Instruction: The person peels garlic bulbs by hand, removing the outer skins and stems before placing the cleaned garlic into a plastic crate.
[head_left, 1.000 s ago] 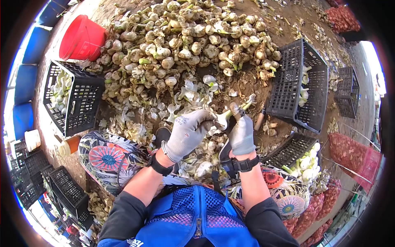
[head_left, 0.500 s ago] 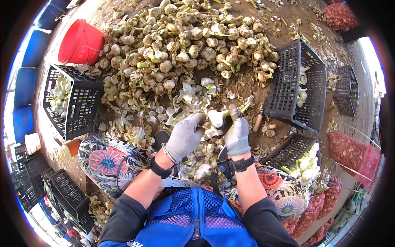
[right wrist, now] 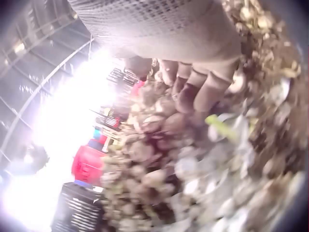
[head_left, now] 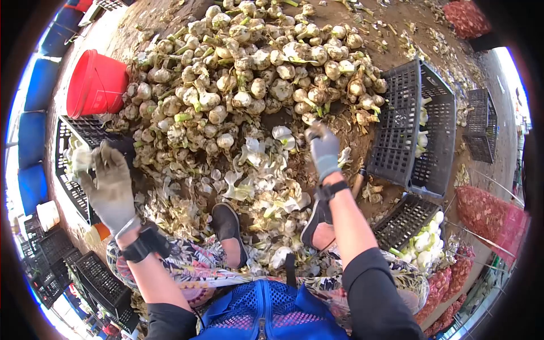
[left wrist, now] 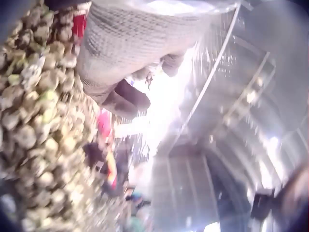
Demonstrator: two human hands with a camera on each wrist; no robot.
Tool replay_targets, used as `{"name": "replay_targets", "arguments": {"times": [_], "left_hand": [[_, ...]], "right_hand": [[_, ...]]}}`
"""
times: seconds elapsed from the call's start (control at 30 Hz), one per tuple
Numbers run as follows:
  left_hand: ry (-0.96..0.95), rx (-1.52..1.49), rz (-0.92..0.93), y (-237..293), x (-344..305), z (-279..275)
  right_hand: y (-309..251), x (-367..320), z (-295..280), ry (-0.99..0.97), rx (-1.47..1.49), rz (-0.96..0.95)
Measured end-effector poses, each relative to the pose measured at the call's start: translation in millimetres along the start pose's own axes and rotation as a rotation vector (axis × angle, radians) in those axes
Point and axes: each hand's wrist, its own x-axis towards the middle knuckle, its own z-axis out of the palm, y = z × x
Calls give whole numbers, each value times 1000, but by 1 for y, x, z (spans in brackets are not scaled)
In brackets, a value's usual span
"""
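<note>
Garlic (head_left: 258,88) heaped on ground (head_left: 396,34); arched roof (left wrist: 222,72)

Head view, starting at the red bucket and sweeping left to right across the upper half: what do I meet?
Red bucket → garlic heap → large black crate → smaller black crate.

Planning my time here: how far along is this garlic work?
Looks done: the whiter garlic at lower right. In hand: the left hand is at the left crate, the right hand by the heap; any grip is unclear. Left: that large heap of dirty bulbs, so probably plenty.
</note>
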Motion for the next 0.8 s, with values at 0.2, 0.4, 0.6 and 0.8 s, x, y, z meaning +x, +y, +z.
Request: {"name": "replay_targets", "arguments": {"times": [0.2, 0.4, 0.6, 0.8], "left_hand": [[-66, 211, -489, -85, -20, -13], [-62, 658, -827, -174, -75, -16], [-229, 885, -690, -192, -84, -42], [-547, 1378, -350, -179, -103, -20]], "right_hand": [[23, 76, 16, 25, -737, -28], [5, -10, 25, 0, -75, -270], [-40, -121, 47, -148, 128, -584], [-38, -115, 26, -179, 575, -122]]}}
